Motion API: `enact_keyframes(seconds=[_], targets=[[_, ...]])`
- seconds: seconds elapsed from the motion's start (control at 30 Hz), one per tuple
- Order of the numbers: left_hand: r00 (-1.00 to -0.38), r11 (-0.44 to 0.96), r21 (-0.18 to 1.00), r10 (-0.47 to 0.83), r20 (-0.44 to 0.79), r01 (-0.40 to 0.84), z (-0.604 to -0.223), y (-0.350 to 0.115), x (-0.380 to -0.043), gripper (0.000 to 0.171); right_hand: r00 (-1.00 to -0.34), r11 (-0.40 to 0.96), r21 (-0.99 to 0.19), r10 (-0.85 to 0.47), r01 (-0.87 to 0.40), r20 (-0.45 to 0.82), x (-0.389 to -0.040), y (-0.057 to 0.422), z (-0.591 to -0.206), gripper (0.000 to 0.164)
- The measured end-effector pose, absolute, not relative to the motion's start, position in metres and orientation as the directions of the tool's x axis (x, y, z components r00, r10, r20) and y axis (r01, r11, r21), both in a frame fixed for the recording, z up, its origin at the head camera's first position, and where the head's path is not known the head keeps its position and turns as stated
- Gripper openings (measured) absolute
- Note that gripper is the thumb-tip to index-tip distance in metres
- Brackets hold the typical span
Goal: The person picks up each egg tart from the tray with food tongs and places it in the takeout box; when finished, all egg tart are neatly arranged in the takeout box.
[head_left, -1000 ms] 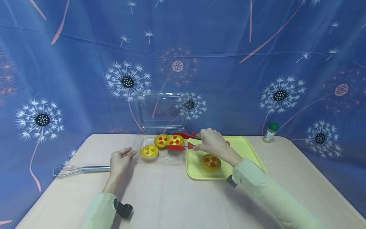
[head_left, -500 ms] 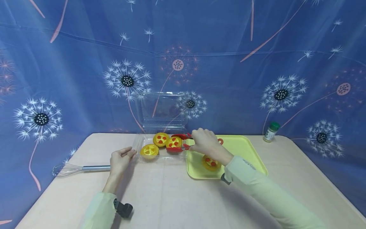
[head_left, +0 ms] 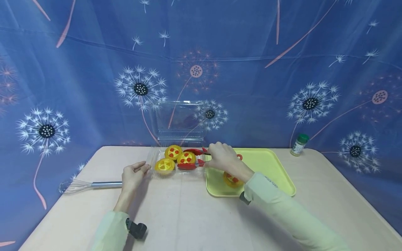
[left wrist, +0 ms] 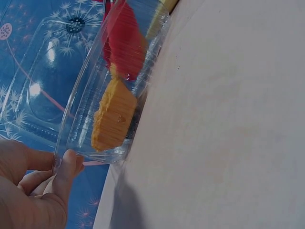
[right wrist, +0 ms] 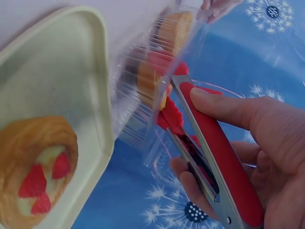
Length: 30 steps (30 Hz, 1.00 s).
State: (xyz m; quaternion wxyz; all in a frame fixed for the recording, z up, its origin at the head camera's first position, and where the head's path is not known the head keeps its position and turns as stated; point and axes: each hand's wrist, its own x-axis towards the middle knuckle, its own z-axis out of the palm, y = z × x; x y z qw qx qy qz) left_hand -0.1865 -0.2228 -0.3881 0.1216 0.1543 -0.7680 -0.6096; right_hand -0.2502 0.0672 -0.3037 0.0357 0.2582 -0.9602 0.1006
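With clock directions read as in the head view, we see the hands apart. The right hand (head_left: 223, 158) is clamped around red-and-metal tongs (right wrist: 224, 152), at 3 o'clock of a clear container (left wrist: 78, 102). At 8 o'clock of it, the left hand (left wrist: 40, 188) pinches its rim between thumb and fingers.

The tong tips lie on either side of a red-topped tart (head_left: 186, 158) inside the container; we cannot tell whether it is lifted. From that tart, we find a second red-topped tart (head_left: 173, 152) at 10 o'clock and a yellow-topped tart (head_left: 164, 166) between 8 and 9. The lid (head_left: 179, 120) stands open at 12 o'clock.

Further out, at 3 o'clock of the container, we see a yellow tray (head_left: 270, 170) with another red-topped tart (right wrist: 43, 167) toward its 8 o'clock edge. A whisk (head_left: 106, 184) lies at about 9 o'clock of the left hand. At 2 o'clock of the tray we have a green-capped jar (head_left: 299, 145), and at 12 a blue dandelion-print cloth (head_left: 245, 97) hangs behind everything.
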Motion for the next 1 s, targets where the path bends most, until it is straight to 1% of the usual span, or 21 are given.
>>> enact_keyframes(seconds=[0.1, 0.17, 0.47, 0.63, 0.83, 1.0], targets=[[-0.924, 0.208, 0.974, -0.383, -0.005, -0.092, -0.388, -0.223, -0.187, 0.037, -0.868, 0.848, -0.190, -0.479, -0.496, 0.128, -0.251, 0.070, -0.301, 0.062], [-0.925, 0.204, 0.975, -0.381, -0.009, -0.093, -0.388, -0.224, -0.188, 0.038, -0.870, 0.850, -0.187, -0.475, -0.492, 0.130, -0.251, 0.072, -0.298, 0.062], [-0.923, 0.221, 0.970, -0.384, -0.008, -0.101, -0.390, -0.223, -0.190, 0.038, -0.870, 0.867, -0.104, -0.471, -0.487, 0.143, -0.257, 0.068, -0.300, 0.050], [-0.925, 0.206, 0.973, -0.380, -0.021, -0.107, -0.390, -0.222, -0.190, 0.038, -0.873, 0.870, -0.101, -0.466, -0.482, 0.144, -0.261, 0.067, -0.306, 0.044], [-0.925, 0.208, 0.973, -0.381, -0.010, -0.096, -0.388, -0.223, -0.189, 0.038, -0.867, 0.863, -0.118, -0.473, -0.491, 0.155, -0.265, 0.068, -0.309, 0.044], [-0.925, 0.188, 0.977, -0.379, -0.018, -0.096, -0.388, -0.223, -0.188, 0.038, -0.850, 0.851, -0.100, -0.493, -0.516, 0.184, -0.264, 0.071, -0.311, 0.050]])
